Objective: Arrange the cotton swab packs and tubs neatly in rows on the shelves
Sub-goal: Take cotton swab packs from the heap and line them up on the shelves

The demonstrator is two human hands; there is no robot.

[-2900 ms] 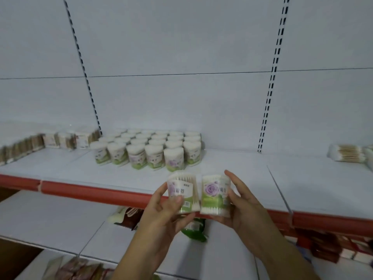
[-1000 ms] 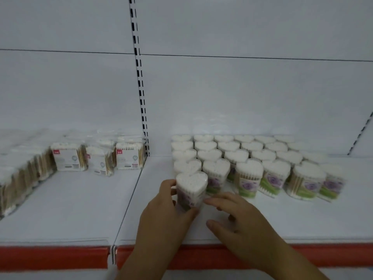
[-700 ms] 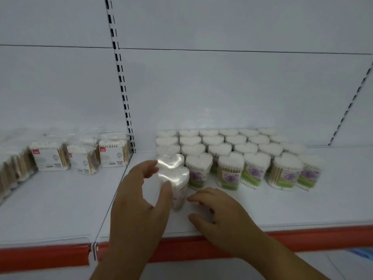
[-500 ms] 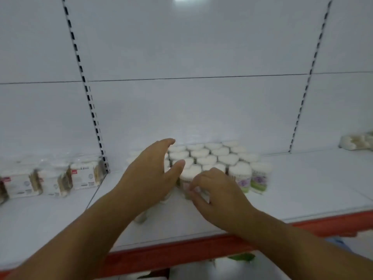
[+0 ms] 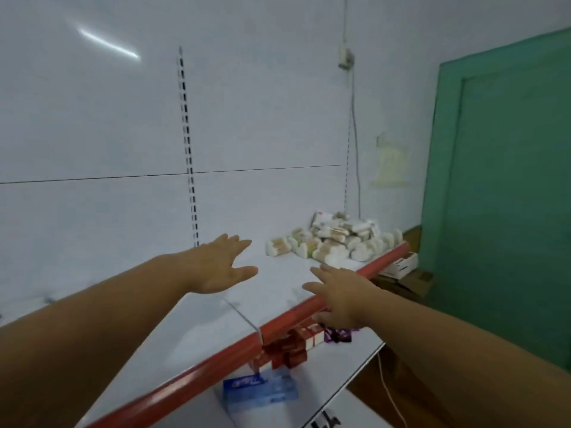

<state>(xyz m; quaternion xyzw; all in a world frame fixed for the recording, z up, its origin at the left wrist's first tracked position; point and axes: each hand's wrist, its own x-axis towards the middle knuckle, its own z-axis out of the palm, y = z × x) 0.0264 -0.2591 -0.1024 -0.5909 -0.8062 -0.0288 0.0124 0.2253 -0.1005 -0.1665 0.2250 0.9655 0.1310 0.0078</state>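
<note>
Swung rightward: left hand (image 5: pixel 221 267), right hand (image 5: pixel 338 291) spread; swab pile (image 5: pixel 336 242) well beyond.

I had two hands out, left hand (image 5: pixel 216 268) and right hand (image 5: pixel 341 293); one heap of swab packs (image 5: pixel 335 242), too jumbled to count; one blue pack (image 5: pixel 261 392).

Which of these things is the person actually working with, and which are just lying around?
Part of the job: heap of cotton swab packs and tubs; upper shelf; left hand; right hand, both open and empty.
Just lying about: red boxes; blue pack; purple wrappers; green door.
</note>
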